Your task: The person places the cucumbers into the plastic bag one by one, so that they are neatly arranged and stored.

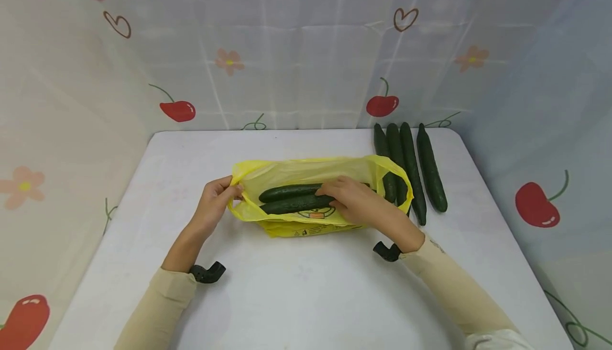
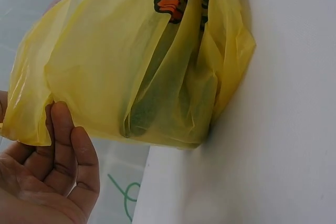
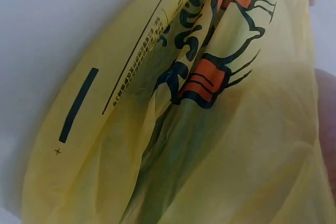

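A yellow plastic bag [image 1: 315,167] lies on its side with its mouth spread, and two dark green cucumbers [image 1: 291,204] show inside it, side by side. The left hand [image 1: 213,201] pinches the bag's left edge between thumb and fingers; in the left wrist view the hand [image 2: 52,171] has its fingers bent at the bag [image 2: 105,66]. Reaching into the bag, the right hand [image 1: 356,201] has its fingers curled over the right part of the cucumbers. The right wrist view is mostly filled by the printed bag [image 3: 252,145], with part of the hand [image 3: 326,124] at the right edge.
Several more cucumbers [image 1: 432,169] lie roughly parallel at the table's back right, some partly behind the bag. The white table [image 1: 296,286] meets a printed curtain [image 1: 296,74] at its back edge. Black wrist mounts [image 1: 208,273] sit on both forearms.
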Motion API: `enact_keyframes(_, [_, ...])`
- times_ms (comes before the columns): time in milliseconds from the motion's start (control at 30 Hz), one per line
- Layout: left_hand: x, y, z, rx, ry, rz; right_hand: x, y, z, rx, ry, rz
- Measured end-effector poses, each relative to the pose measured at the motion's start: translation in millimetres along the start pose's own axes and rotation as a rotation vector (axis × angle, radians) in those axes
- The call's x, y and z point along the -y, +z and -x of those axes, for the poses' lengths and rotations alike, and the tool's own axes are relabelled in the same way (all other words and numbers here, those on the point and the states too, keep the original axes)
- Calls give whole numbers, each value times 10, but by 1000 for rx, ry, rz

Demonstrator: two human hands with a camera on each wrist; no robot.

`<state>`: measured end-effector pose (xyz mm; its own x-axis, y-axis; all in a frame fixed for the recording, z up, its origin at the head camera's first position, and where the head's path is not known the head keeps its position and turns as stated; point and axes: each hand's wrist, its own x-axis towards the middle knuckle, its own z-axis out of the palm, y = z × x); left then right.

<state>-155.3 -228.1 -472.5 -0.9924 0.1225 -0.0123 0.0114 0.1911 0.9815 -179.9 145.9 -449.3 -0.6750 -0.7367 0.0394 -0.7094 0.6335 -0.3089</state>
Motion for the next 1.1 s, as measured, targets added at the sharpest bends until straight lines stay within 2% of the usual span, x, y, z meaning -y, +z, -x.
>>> enact_keyframes(233, [-9,-23,-1,-33,1,-9,63,-23,168,55,12,-37])
enact_keyframes(433, [-35,-7,-6,-43,-2,-2,25,-48,229,127,4,-108])
enact_keyframes(567, [-40,9,-11,-30,-1,5,4,-64,218,153,-6,-140])
enact_keyframes(800, [-30,27,15,35,-12,-10,61,-64,204,186,-45,-76])
enact_keyframes(933, [-33,24,33,92,-10,-46,77,-60,198,159,-40,-13])
enact_keyframes(1100, [-51,30,29,123,2,-64,46,-41,134,13,-5,108])
